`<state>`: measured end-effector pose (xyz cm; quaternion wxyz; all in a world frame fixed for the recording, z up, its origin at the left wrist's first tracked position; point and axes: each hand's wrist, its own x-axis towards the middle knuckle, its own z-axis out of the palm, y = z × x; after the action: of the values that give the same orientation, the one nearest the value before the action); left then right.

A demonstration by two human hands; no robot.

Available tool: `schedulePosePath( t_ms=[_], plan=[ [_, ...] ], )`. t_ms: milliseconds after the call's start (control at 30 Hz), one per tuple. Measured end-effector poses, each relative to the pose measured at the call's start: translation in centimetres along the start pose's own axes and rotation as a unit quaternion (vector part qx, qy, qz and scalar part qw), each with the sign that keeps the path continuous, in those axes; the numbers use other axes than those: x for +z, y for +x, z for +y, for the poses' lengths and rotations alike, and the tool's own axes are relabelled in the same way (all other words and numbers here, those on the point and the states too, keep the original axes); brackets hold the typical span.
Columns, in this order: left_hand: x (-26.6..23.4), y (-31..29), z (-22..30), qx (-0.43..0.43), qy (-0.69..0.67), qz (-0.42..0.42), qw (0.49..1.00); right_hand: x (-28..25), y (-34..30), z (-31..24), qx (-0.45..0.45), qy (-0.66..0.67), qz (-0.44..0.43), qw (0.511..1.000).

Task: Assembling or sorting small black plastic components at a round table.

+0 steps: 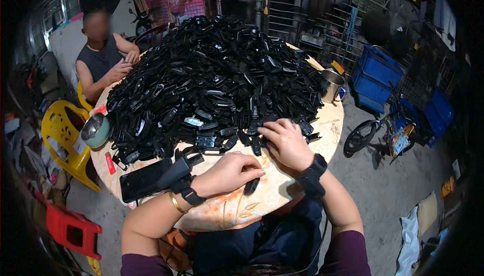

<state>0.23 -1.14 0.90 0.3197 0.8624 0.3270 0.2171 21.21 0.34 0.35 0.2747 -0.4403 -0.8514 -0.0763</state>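
Note:
A large heap of small black plastic parts [212, 74], oblong and partly glossy, covers most of the round table. My left hand [232, 172] is by the near edge, its fingers closed in a pinch on one black plastic part [251, 186] that points down toward the cloth. My right hand [290, 142] reaches to the near side of the heap with its fingers stretched out and a little apart. Its fingertips touch or hover just over the loose parts; which of these, I cannot tell.
On the flowered tablecloth [262, 203] lie a black phone [143, 181] and a red lighter [110, 163]. A green bowl [96, 130] stands at left, a metal mug [331, 85] at right. Someone [103, 59] sits far left. Around stand a yellow chair [58, 134], red stool [73, 230] and blue crates [375, 76].

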Motion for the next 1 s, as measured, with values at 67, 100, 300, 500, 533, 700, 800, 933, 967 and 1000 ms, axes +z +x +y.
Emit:
schedulePosePath(
  t_ms=[67,100,300,500,533,700,800,933,967,1000],
  plan=[
    [0.6,0.2,-1.1,0.079,0.082,0.082,0.990,1.2,0.2,0.3,-0.019,-0.016,0.008,1.000],
    [0.7,0.3,-1.6,0.098,0.123,0.130,0.979,1.3,0.3,0.2,-0.021,-0.013,0.007,1.000],
    [0.5,2.0,-3.0,0.141,0.220,0.082,0.962,1.9,0.0,-0.3,-0.002,0.005,0.030,1.000],
    [0.7,2.0,-3.1,0.159,0.222,0.174,0.946,1.7,-0.1,0.1,-0.019,0.001,0.055,0.998],
    [0.8,1.9,-3.1,0.148,0.176,0.200,0.952,1.6,0.0,0.0,-0.026,0.010,0.079,0.996],
    [0.2,1.1,-1.9,0.088,0.118,0.229,0.962,1.5,0.1,-0.5,-0.028,0.125,0.195,0.972],
    [0.3,1.1,-2.0,-0.053,-0.195,0.189,0.961,1.7,0.1,-1.5,-0.080,0.160,0.133,0.975],
    [-0.3,0.8,-2.2,-0.090,-0.509,0.152,0.842,2.1,0.1,-1.5,-0.059,0.164,0.137,0.975],
    [-0.1,0.8,-2.4,-0.079,-0.492,0.147,0.854,2.2,0.1,-1.5,-0.059,0.164,0.137,0.975],
    [-0.1,0.8,-2.4,-0.068,-0.475,0.144,0.866,2.2,0.1,-1.5,-0.056,0.176,0.146,0.972]
  ],
)
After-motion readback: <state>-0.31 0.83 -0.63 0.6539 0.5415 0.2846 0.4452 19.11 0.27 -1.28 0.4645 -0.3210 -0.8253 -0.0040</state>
